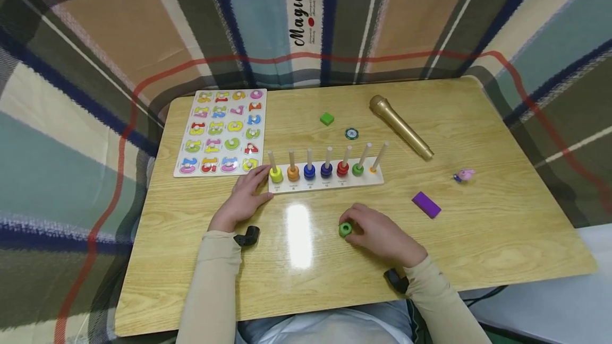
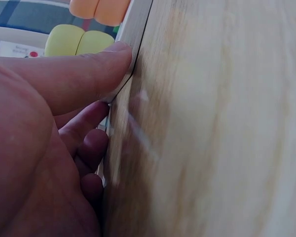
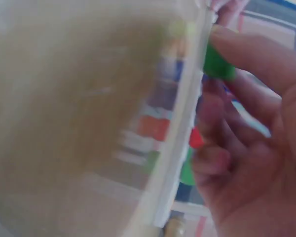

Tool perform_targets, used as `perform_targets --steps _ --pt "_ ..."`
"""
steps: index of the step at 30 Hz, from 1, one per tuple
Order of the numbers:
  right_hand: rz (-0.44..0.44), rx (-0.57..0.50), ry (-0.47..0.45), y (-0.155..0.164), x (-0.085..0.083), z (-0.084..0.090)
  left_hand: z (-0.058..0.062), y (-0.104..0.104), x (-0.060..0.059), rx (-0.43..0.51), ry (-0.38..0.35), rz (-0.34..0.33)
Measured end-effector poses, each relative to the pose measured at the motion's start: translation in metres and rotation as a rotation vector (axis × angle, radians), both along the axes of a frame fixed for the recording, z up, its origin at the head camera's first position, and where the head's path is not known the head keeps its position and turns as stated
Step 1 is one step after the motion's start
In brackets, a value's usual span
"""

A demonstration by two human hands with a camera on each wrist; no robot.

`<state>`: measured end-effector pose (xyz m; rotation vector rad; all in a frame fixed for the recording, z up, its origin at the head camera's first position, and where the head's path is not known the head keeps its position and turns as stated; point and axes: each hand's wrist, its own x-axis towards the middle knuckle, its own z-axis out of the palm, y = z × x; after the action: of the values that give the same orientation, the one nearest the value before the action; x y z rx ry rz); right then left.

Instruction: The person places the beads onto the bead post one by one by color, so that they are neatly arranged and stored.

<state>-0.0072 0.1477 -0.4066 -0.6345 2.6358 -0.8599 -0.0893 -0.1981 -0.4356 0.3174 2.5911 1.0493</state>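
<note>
A white peg board (image 1: pixel 330 182) stands mid-table with several upright pegs, each carrying a coloured ring. My left hand (image 1: pixel 245 196) grips the board's left end by the yellow ring (image 1: pixel 275 174). In the left wrist view my thumb (image 2: pixel 89 74) presses the board's edge (image 2: pixel 137 29) and the other fingers curl below it. The yellow ring (image 2: pixel 74 42) sits just behind. My right hand (image 1: pixel 380 233) rests on the table in front of the board and pinches a loose green ring (image 1: pixel 345 229). The right wrist view is blurred, showing the green ring (image 3: pixel 217 64) between my fingers (image 3: pixel 251 54).
A number puzzle board (image 1: pixel 222 131) lies at the back left. Behind the peg board are a green cube (image 1: pixel 327 118), a round chip (image 1: pixel 351 133) and a gold microphone (image 1: pixel 400 126). A purple block (image 1: pixel 426 204) and a small pink toy (image 1: pixel 465 175) lie to the right. Plaid fabric surrounds the table (image 1: pixel 502 238).
</note>
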Motion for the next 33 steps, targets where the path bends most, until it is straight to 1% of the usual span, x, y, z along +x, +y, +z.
perform_targets --steps 2,6,8,9,11,14,17,22,25,29,33 --pt "-0.094 -0.048 0.08 0.002 -0.008 0.008 0.0 -0.001 0.0 -0.001 0.0 0.001" --pt "-0.341 -0.2 0.321 0.01 -0.033 0.032 0.0 -0.002 0.0 -0.009 -0.006 0.007" --pt "-0.46 -0.268 0.42 0.012 -0.046 0.043 0.0 -0.003 0.001 -0.014 -0.004 0.01" --pt "-0.512 -0.288 0.452 0.013 -0.053 0.048 0.0 -0.003 0.001 -0.013 -0.004 0.012" --pt "-0.577 -0.312 0.472 0.012 -0.063 0.055 0.0 -0.003 0.0 -0.011 0.001 0.01" --pt "-0.6 -0.296 0.443 0.01 -0.074 0.06 -0.001 -0.002 0.0 -0.007 0.011 0.002" --pt "-0.594 -0.259 0.419 0.007 -0.078 0.062 -0.001 -0.002 0.0 0.001 0.019 -0.004" --pt "-0.612 -0.21 0.418 0.006 -0.077 0.064 0.0 0.0 -0.001 0.006 0.022 -0.002" --pt "-0.605 -0.192 0.406 0.008 -0.077 0.065 0.0 0.0 -0.001 -0.002 0.017 0.003" --pt "-0.586 -0.19 0.389 0.011 -0.075 0.064 0.001 0.001 0.0 -0.012 -0.003 0.011" --pt "-0.575 -0.199 0.416 0.012 -0.072 0.063 0.001 0.002 0.002 -0.014 -0.013 0.02"
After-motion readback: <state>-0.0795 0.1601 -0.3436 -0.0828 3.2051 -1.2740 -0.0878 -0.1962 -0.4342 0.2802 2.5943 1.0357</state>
